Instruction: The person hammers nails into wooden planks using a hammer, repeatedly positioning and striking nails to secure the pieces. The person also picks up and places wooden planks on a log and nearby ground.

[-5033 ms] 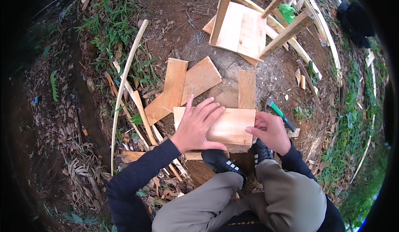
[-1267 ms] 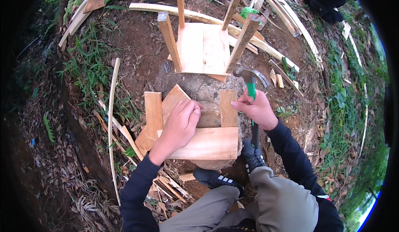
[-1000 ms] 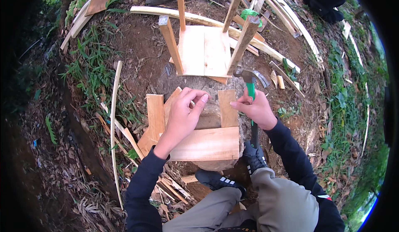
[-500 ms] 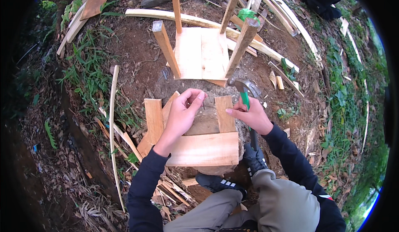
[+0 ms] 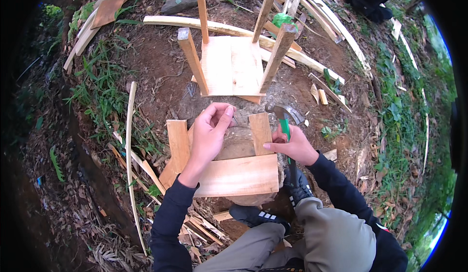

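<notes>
While my left hand (image 5: 208, 138) is raised near the centre of the frame, its thumb and fingers are pinched together on a slim nail (image 5: 235, 120), which projects to the right of the fingertips and is partly hidden by them. My right hand (image 5: 294, 144), right of centre, is closed around the handle of a hammer (image 5: 285, 129), green at the upper part and dark below, with the metal head uppermost. The right thumb tip overlaps the right edge of a short board (image 5: 260, 130); I cannot tell whether it presses there. The short board's lower end meets a wide pale board (image 5: 239, 176), which lies crosswise below the centre, over a wooden stump (image 5: 253, 199). Further orange-brown boards (image 5: 178, 138) lie left of my left hand, one overlapping another.

At upper centre I record a four-legged wooden piece (image 5: 231, 69), its panels low and its legs pointing up. Right of it lies crumpled green plastic (image 5: 282, 20), possibly a bag; I cannot see whether it contains anything. Thin dark nails (image 5: 191, 90) lie loose on the soil, left of the panels' lower corner.
</notes>
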`<state>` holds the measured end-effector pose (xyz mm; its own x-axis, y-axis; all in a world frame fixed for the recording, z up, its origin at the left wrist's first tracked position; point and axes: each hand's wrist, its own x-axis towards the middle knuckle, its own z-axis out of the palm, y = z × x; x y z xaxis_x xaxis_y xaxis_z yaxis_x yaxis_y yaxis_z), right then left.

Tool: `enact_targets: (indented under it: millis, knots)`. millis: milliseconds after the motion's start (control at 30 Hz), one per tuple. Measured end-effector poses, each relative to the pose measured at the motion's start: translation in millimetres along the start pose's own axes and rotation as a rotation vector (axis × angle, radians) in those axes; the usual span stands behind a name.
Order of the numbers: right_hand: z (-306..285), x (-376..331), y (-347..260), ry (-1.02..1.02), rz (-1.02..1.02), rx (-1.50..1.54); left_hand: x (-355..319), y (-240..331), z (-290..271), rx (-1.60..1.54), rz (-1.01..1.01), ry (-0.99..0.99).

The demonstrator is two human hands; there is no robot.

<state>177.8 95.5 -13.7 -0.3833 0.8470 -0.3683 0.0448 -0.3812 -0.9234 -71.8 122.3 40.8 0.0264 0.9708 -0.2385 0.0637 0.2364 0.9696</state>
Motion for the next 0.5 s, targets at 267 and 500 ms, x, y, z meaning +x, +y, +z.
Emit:
enact_targets:
  millis: [267,500]
  knots:
    - [4,1,-1,0.032,0.010,0.193,97,131,63,0.143,0.839,0.025]
    - [0,-2,8,0.007,0.023,0.215,106,171,84,0.470,0.841,0.019]
